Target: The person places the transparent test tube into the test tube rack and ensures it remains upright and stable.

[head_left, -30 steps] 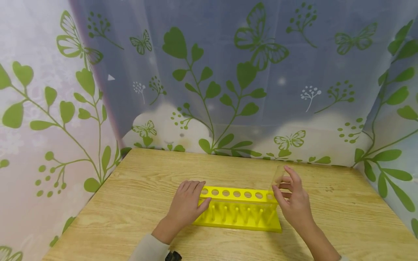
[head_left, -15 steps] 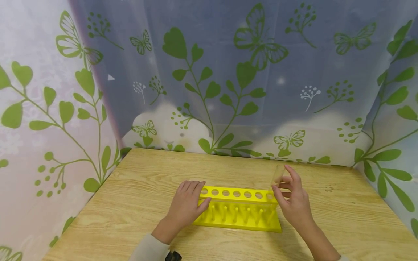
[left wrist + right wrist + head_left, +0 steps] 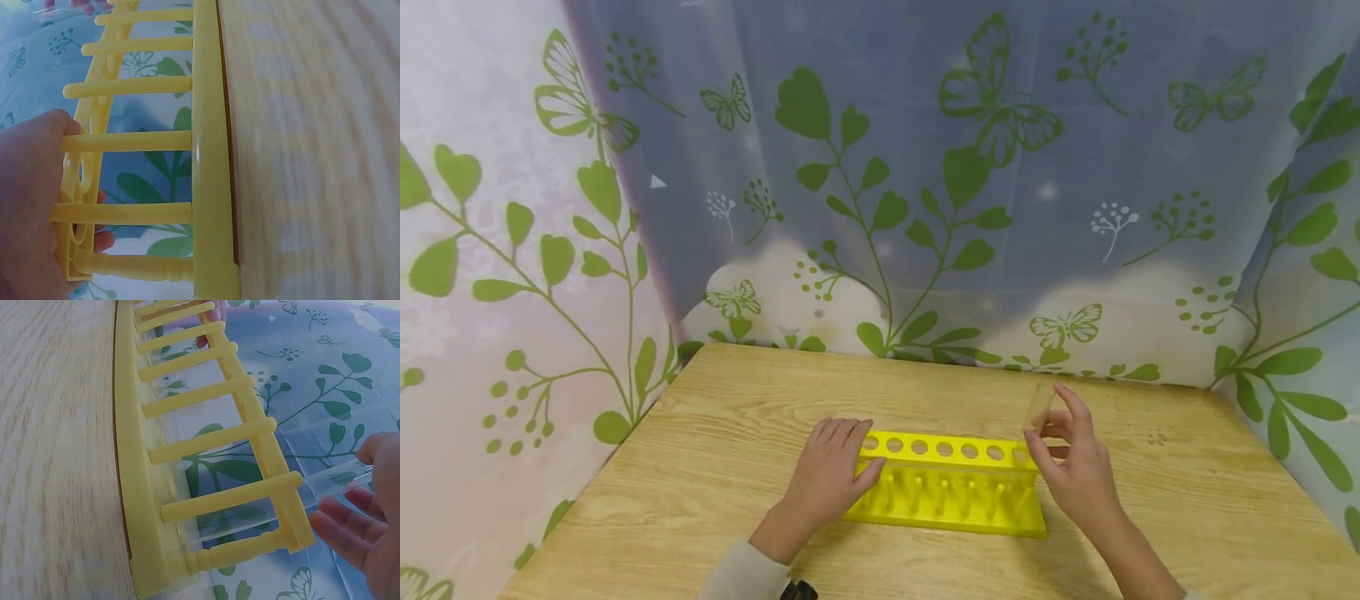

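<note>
A yellow test tube rack (image 3: 955,523) stands on the table, with a row of round holes in its upper bar and upright pegs on its base. My left hand (image 3: 823,467) grips the left end of that bar, thumb in front; the left wrist view shows fingertips (image 3: 105,240) behind it. At the opposite end, my right hand (image 3: 1078,467) pinches a clear test tube (image 3: 1039,406) between thumb and fingers. The tube passes through the rightmost hole and leans slightly right at its top. In the right wrist view, its transparent wall (image 3: 337,478) shows between the fingers and the bar.
The rack rests on a wood-grain table (image 3: 760,383). A curtain (image 3: 880,167) printed with green leaves and butterflies hangs along the table's back edge, with similar patterned cloth on both sides. A dark object (image 3: 799,589) shows by the left sleeve (image 3: 745,571).
</note>
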The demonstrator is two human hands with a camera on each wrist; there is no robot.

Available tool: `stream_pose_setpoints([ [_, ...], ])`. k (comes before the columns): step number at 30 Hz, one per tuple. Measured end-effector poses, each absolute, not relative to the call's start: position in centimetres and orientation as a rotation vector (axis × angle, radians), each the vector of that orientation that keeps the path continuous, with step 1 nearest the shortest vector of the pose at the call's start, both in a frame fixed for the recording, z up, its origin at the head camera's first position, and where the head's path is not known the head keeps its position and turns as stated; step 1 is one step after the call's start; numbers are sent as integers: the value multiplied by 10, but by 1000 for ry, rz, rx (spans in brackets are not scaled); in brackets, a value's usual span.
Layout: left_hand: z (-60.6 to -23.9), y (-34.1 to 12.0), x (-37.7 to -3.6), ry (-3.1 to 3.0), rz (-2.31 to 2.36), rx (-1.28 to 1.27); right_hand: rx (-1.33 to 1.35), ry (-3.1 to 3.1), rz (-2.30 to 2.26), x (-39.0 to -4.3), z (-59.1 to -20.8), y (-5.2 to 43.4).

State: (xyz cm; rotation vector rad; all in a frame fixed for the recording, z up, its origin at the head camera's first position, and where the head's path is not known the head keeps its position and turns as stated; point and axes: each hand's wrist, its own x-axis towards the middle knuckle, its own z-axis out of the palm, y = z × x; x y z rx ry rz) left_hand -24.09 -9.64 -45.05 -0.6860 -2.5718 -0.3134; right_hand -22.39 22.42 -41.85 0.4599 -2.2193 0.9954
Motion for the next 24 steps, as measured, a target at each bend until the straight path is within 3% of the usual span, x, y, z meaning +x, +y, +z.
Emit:
stream_pose_setpoints([
  [24, -445, -98, -237, -2663, -354, -692, 488, -2343, 953, -223, -414, 230],
])
